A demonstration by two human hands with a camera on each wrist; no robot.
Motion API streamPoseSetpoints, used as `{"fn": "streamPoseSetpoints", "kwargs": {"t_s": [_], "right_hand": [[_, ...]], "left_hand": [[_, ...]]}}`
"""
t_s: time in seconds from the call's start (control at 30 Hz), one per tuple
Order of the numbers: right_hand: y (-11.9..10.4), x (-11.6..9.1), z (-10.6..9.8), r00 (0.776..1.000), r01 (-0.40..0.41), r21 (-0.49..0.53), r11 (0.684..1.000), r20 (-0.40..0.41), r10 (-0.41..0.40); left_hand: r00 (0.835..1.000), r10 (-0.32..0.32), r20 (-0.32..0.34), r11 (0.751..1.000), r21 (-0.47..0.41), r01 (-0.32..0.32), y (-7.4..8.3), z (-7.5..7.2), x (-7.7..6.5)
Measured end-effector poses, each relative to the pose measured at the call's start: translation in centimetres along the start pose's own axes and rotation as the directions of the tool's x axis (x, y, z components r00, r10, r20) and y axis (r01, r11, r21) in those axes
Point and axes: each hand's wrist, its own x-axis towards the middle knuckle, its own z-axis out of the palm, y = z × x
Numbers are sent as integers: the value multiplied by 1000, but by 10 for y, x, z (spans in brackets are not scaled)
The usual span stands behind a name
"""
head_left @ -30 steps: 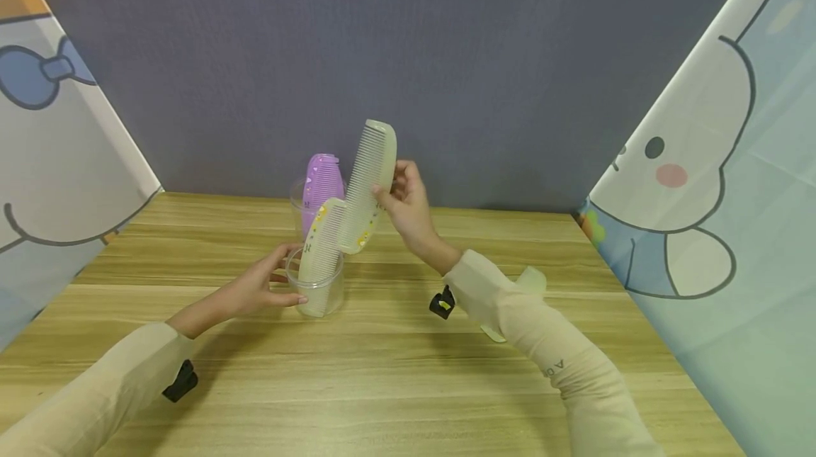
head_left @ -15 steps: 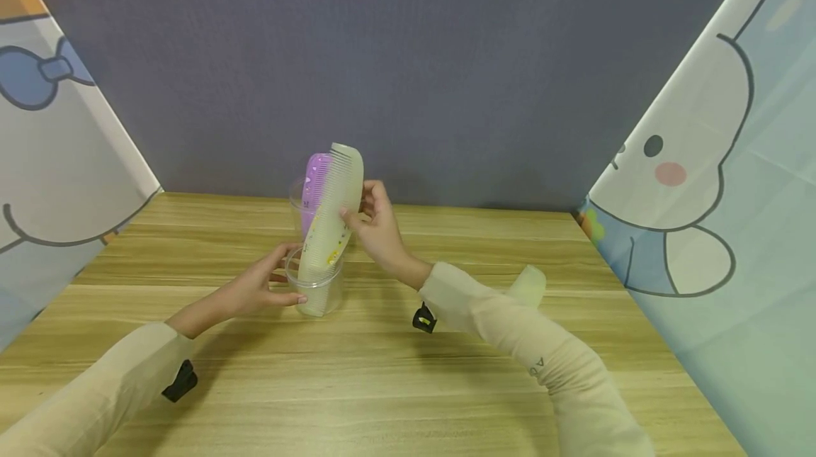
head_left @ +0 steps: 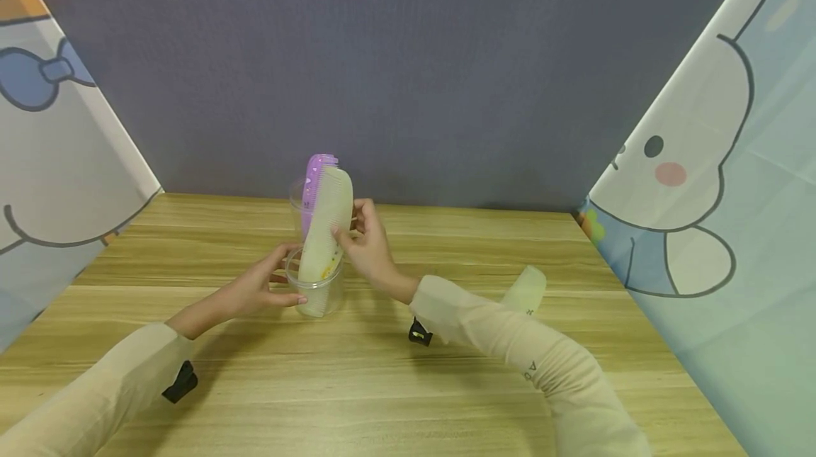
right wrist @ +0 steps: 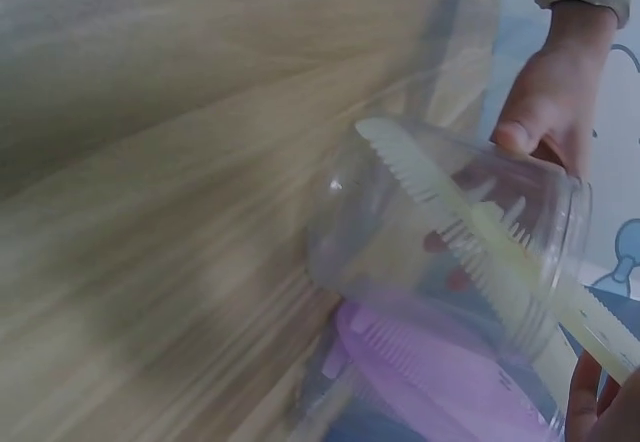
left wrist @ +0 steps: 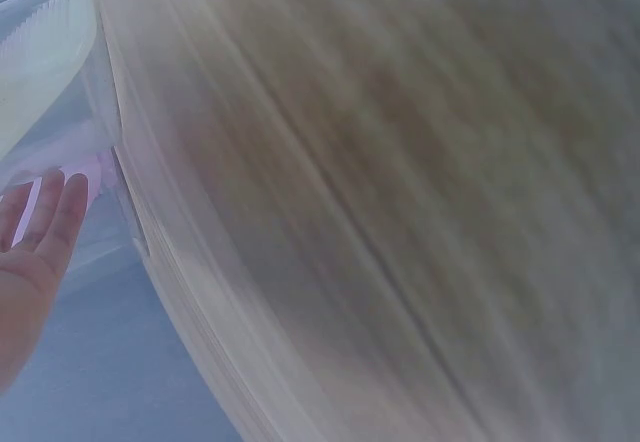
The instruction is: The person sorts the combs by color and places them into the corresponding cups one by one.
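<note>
My left hand [head_left: 255, 290] grips a clear plastic cup [head_left: 338, 294] from its left side, thumb at the front and fingers behind. A pale cream comb [right wrist: 410, 167] stands slanted inside this cup. With thumb and fingers my right hand [head_left: 372, 248] pinches another pale cream comb [head_left: 339, 198], decorated with yellow near its lower end. That end reaches into the cup mouth in the right wrist view, and the held comb covers much of the first comb in the head view. Just behind, a purple comb [head_left: 314, 184] stands in a second clear cup [head_left: 296, 196].
On the wooden table [head_left: 319, 400], a further pale comb [head_left: 528, 288] lies at the right, partly hidden by my right sleeve [head_left: 510, 336]. A dark grey panel [head_left: 408, 74] rises at the table's back edge. Printed cartoon cloths [head_left: 688, 173] flank both sides.
My right hand has moved left and down, bringing the held comb from beside the first comb to over and into the cup's mouth. The left hand and cup have stayed put.
</note>
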Motion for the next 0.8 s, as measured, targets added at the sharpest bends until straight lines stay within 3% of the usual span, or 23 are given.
{"fn": "streamPoseSetpoints", "kwargs": {"t_s": [0.13, 0.8], "right_hand": [[-10, -7, 2, 1000, -8, -30, 1000, -11, 8], [-2, -16, 9, 1000, -27, -92, 995, 11, 28]], "left_hand": [[1000, -6, 0, 1000, -4, 6, 0, 0, 0], [999, -43, 6, 999, -3, 43, -1, 1, -1]]}}
